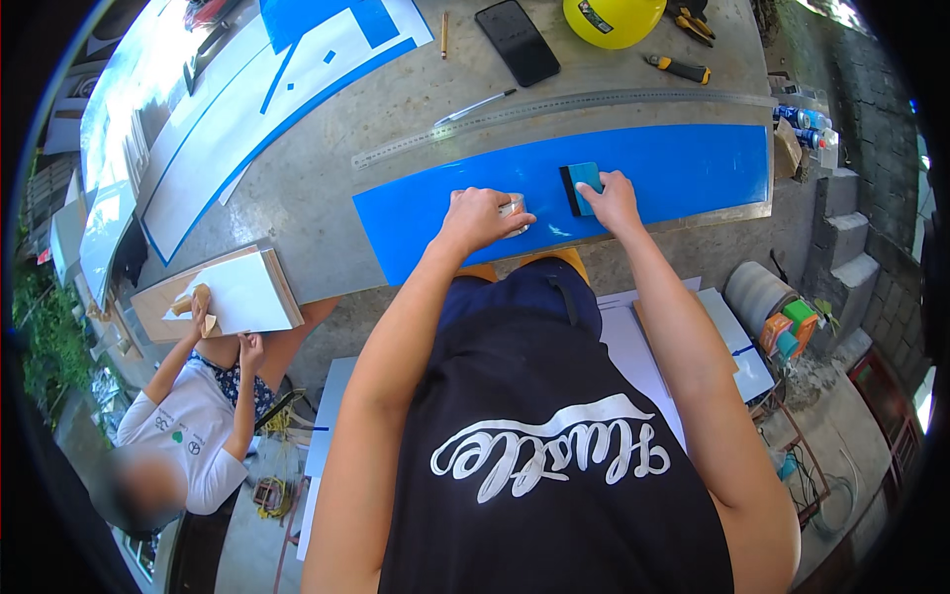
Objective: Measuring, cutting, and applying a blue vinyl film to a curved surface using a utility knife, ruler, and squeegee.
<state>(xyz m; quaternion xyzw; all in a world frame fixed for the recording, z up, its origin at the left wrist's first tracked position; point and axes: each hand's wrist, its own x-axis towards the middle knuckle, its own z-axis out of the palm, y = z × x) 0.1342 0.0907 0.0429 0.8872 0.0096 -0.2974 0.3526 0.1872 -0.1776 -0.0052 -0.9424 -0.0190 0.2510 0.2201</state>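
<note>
A long blue glossy sheet [683, 168] lies along the near edge of the grey table. On its right half, my right hand [616, 201] grips a teal squeegee [586, 178] with a black edge, pressed flat to the sheet. My left hand [480, 220] rests over the sheet's middle, fingers curled around a small whitish object [513, 210] with an orange tint; the fingers hide most of it, so its kind is unclear. A long metal ruler [594, 98] lies just beyond the sheet, with a white pen [475, 107] near its far side.
On the table's far side are a black phone [518, 42], a pencil [443, 35], a yellow rounded helmet-like object [614, 20] and a yellow-black utility knife [679, 69]. White-and-blue sheets [228, 139] cover the left. A seated person [198, 416] handles a white board [237, 295] there.
</note>
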